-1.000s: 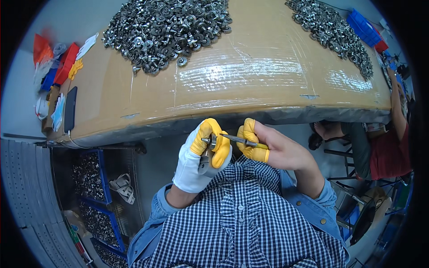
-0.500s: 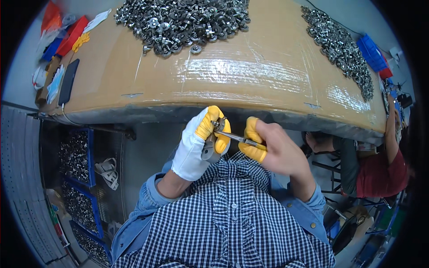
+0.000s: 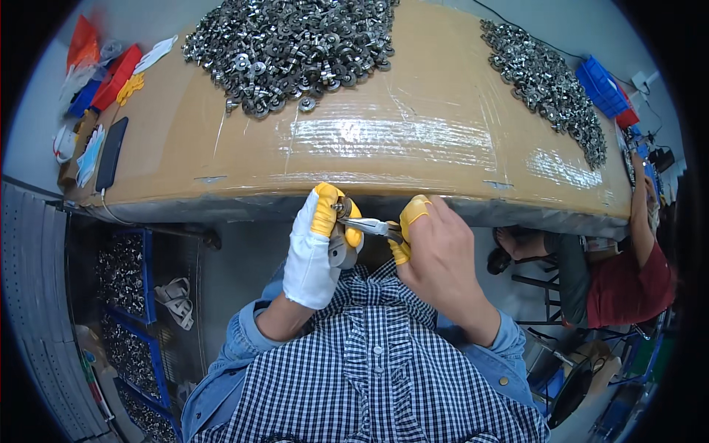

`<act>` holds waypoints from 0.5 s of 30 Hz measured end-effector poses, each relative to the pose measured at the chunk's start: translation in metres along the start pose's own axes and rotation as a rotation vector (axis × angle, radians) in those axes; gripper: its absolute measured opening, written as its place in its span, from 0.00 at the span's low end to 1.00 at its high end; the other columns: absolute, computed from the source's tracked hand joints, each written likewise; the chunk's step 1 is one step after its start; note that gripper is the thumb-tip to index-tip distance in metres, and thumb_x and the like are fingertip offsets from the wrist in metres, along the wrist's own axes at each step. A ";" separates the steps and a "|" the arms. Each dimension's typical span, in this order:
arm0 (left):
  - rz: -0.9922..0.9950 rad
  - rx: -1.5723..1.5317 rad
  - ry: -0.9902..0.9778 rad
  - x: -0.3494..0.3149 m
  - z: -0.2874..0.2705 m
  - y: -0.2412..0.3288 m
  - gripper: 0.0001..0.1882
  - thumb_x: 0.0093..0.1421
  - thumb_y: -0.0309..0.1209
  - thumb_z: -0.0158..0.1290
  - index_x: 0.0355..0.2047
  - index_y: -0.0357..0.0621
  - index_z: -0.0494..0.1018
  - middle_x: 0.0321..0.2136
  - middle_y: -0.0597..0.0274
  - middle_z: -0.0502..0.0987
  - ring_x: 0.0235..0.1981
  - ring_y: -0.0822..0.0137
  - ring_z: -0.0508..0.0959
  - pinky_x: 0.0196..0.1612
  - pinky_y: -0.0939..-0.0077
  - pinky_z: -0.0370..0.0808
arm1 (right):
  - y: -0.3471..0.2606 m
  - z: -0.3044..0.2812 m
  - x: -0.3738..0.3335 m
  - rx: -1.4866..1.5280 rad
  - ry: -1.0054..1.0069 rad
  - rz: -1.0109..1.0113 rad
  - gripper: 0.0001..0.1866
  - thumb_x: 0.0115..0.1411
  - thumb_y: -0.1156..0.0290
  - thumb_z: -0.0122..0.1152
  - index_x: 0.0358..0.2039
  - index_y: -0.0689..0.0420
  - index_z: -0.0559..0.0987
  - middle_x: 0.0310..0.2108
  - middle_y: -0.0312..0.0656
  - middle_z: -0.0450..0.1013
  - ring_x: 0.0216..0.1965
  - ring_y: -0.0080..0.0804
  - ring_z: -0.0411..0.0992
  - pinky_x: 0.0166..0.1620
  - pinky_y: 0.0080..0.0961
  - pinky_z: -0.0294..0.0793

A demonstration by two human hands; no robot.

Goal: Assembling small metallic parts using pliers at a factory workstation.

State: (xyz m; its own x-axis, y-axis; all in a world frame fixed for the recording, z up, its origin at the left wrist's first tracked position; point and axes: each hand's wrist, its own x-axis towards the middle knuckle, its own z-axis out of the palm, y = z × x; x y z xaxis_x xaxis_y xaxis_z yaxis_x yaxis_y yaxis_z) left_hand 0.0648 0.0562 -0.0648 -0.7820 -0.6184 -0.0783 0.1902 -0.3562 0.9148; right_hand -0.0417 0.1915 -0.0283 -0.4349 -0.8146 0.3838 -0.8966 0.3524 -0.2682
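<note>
My left hand, in a white glove with yellow finger covers, is closed on a small round metal part near the table's front edge. Lower in the same palm shows a grey metal piece, partly hidden by the glove. In my right hand, with yellow covers on some fingers, is a pair of pliers; its handles are mostly hidden by my fingers. The plier tips touch the small part or lie right against it. A large heap of similar metal parts rests on the table beyond.
The table is covered in cardboard and clear film. A second heap of parts lies far right, by a blue basket. A phone lies left. Blue crates of parts stand lower left. A co-worker in a red shirt sits right.
My right hand has turned, its back now more toward me, and the pliers' jaws show more open. The view has shifted slightly; my left hand still holds the metal part.
</note>
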 end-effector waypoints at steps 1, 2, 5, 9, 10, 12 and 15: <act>-0.007 0.016 0.000 -0.001 -0.002 0.001 0.18 0.69 0.41 0.42 0.51 0.41 0.67 0.39 0.61 0.74 0.37 0.73 0.75 0.44 0.83 0.73 | 0.006 0.001 -0.001 0.118 -0.006 0.009 0.14 0.44 0.77 0.62 0.34 0.61 0.72 0.28 0.42 0.68 0.24 0.34 0.64 0.29 0.26 0.66; -0.014 0.032 0.001 -0.001 -0.005 0.002 0.18 0.69 0.41 0.42 0.50 0.41 0.67 0.39 0.61 0.74 0.36 0.72 0.75 0.44 0.83 0.73 | 0.010 0.003 -0.001 0.237 -0.012 0.017 0.14 0.45 0.77 0.61 0.34 0.61 0.73 0.28 0.41 0.68 0.24 0.33 0.65 0.28 0.26 0.66; -0.100 -0.365 -0.106 0.010 -0.032 0.006 0.17 0.68 0.38 0.43 0.50 0.40 0.67 0.38 0.61 0.74 0.34 0.73 0.74 0.41 0.83 0.72 | 0.016 0.001 -0.011 0.576 0.168 0.204 0.20 0.47 0.78 0.64 0.42 0.61 0.72 0.31 0.41 0.71 0.28 0.30 0.69 0.31 0.25 0.70; -0.116 -0.346 0.089 0.003 -0.020 -0.003 0.18 0.67 0.40 0.44 0.48 0.39 0.69 0.34 0.62 0.74 0.29 0.73 0.72 0.34 0.83 0.70 | 0.023 -0.001 0.000 0.984 0.300 0.364 0.24 0.50 0.77 0.66 0.48 0.60 0.71 0.37 0.39 0.72 0.32 0.24 0.72 0.38 0.21 0.75; -0.122 -0.344 0.077 -0.002 -0.007 0.003 0.18 0.67 0.40 0.44 0.48 0.39 0.69 0.34 0.62 0.74 0.29 0.73 0.72 0.34 0.83 0.70 | 0.018 -0.002 0.002 0.995 0.069 0.309 0.21 0.51 0.76 0.66 0.46 0.61 0.72 0.36 0.39 0.72 0.32 0.24 0.71 0.37 0.18 0.73; 0.039 0.018 -0.206 -0.006 0.021 0.019 0.20 0.67 0.44 0.44 0.47 0.39 0.69 0.31 0.63 0.73 0.26 0.74 0.70 0.29 0.84 0.68 | 0.006 0.008 0.008 1.158 0.089 0.203 0.15 0.52 0.75 0.66 0.41 0.61 0.76 0.34 0.38 0.73 0.29 0.23 0.69 0.33 0.16 0.69; -0.067 0.083 -0.270 -0.001 0.017 0.021 0.19 0.68 0.43 0.44 0.48 0.40 0.68 0.32 0.61 0.73 0.26 0.76 0.69 0.27 0.86 0.66 | 0.008 0.011 0.009 1.017 0.133 0.168 0.14 0.52 0.75 0.66 0.39 0.61 0.76 0.35 0.39 0.73 0.29 0.24 0.70 0.34 0.16 0.69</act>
State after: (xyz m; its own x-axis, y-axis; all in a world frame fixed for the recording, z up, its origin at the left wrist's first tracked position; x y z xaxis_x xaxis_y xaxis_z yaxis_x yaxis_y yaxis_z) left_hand 0.0594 0.0614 -0.0383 -0.9230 -0.3825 -0.0415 0.0921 -0.3244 0.9414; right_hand -0.0520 0.1819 -0.0362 -0.6090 -0.7116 0.3503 -0.3570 -0.1484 -0.9222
